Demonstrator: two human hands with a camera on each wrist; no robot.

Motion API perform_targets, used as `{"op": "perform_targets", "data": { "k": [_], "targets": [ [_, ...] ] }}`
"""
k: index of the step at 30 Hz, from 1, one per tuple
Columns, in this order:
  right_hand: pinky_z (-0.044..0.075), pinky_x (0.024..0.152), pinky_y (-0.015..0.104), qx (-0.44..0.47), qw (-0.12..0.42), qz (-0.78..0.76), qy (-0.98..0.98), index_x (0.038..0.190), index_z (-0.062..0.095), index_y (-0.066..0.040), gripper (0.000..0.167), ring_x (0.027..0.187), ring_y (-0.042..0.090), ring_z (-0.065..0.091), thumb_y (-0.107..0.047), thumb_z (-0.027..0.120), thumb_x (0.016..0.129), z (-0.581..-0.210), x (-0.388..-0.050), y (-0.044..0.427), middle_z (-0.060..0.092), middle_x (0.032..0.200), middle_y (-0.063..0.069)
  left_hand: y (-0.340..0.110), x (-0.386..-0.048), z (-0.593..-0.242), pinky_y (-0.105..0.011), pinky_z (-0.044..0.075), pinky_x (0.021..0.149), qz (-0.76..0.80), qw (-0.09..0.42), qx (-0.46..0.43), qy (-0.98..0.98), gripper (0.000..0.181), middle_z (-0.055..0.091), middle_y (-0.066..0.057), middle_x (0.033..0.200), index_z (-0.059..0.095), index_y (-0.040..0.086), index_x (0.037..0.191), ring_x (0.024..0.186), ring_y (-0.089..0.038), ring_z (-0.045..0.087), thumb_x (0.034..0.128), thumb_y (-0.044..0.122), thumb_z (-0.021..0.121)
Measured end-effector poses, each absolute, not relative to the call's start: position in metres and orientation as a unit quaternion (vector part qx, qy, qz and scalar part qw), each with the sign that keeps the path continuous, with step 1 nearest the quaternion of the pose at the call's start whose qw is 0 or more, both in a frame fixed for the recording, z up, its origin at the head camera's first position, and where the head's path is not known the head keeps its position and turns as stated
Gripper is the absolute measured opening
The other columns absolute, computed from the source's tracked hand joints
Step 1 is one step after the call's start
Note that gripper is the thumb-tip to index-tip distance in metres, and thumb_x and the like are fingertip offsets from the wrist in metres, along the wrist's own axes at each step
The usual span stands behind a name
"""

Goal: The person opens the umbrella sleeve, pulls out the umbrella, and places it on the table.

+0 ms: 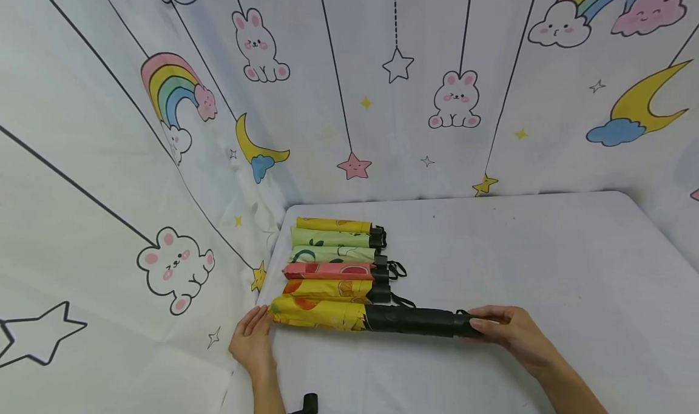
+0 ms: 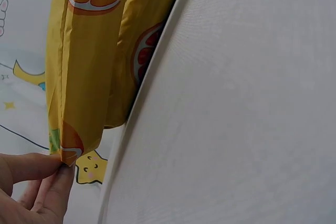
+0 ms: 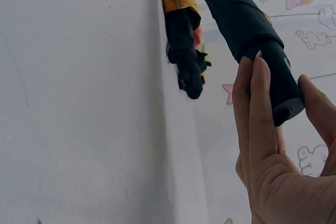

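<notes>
A folded umbrella (image 1: pixel 412 320), black along its right part, lies sideways at the near side of a row. Its left part sits inside a yellow fruit-print sleeve (image 1: pixel 322 314). My left hand (image 1: pixel 253 340) pinches the sleeve's left tip between thumb and fingers, as the left wrist view also shows. At the other end my right hand (image 1: pixel 510 334) grips the black handle (image 3: pixel 281 90), thumb on one side and fingers on the other. Just behind lies another umbrella in a yellow sleeve (image 1: pixel 327 289).
Farther back lie a red-sleeved umbrella (image 1: pixel 327 271), two green-sleeved umbrellas (image 1: pixel 330 238) and a yellow one (image 1: pixel 333 224), handles to the right. A black object (image 1: pixel 310 403) shows at the bottom edge. The white table (image 1: pixel 519 256) meets a printed cloth backdrop (image 1: pixel 327 98).
</notes>
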State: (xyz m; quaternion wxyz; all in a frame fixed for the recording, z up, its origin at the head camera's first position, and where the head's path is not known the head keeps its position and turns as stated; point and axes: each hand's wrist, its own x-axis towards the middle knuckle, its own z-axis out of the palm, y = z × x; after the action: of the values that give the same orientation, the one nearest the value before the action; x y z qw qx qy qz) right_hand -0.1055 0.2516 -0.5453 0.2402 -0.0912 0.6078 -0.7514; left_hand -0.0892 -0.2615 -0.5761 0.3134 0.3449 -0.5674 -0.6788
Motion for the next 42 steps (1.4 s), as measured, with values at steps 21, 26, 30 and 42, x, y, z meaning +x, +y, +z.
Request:
{"op": "perform_targets", "data": {
  "k": [21,26,30,42],
  "targets": [
    [0.058,0.098,0.035,-0.091,0.269,-0.747,0.601,0.130,0.068,0.006,0.029,0.112,0.033,0.073,0.000,0.054,0.106,-0.549,-0.089,0.283,0.073,0.125,0.006,-0.262,-0.086,-0.570,-0.020,0.061,0.077,-0.659,0.334,0.370,-0.564,0.041,0.080,-0.008,0.101,0.069,-0.009,0.122,0.088,-0.008,0.076,0.0820,-0.014,0.079],
    [0.059,0.096,0.034,-0.090,0.278,-0.743,0.602,0.128,0.071,-0.001,0.028,0.111,0.028,0.073,0.000,0.054,0.106,-0.548,-0.085,0.288,0.073,0.124,0.003,-0.260,-0.086,-0.571,-0.020,0.060,0.080,-0.662,0.328,0.376,-0.559,0.041,0.080,-0.008,0.102,0.069,-0.008,0.123,0.090,-0.009,0.076,0.0827,-0.014,0.078],
    [0.059,0.096,0.033,-0.100,0.284,-0.743,0.598,0.129,0.071,0.000,0.029,0.111,0.029,0.073,0.001,0.053,0.105,-0.549,-0.083,0.290,0.073,0.124,0.005,-0.257,-0.088,-0.571,-0.019,0.060,0.080,-0.660,0.328,0.388,-0.553,0.041,0.079,-0.003,0.098,0.069,-0.008,0.123,0.091,-0.010,0.076,0.0837,-0.013,0.078],
    [0.059,0.095,0.030,-0.040,0.318,-0.723,0.612,0.131,0.070,-0.001,0.028,0.111,0.020,0.072,-0.007,0.057,0.107,-0.563,-0.077,0.291,0.070,0.126,0.002,-0.256,-0.091,-0.574,-0.019,0.060,0.080,-0.659,0.324,0.405,-0.545,0.042,0.078,0.002,0.091,0.069,-0.007,0.123,0.091,-0.010,0.075,0.0831,-0.012,0.079]
  ]
}}
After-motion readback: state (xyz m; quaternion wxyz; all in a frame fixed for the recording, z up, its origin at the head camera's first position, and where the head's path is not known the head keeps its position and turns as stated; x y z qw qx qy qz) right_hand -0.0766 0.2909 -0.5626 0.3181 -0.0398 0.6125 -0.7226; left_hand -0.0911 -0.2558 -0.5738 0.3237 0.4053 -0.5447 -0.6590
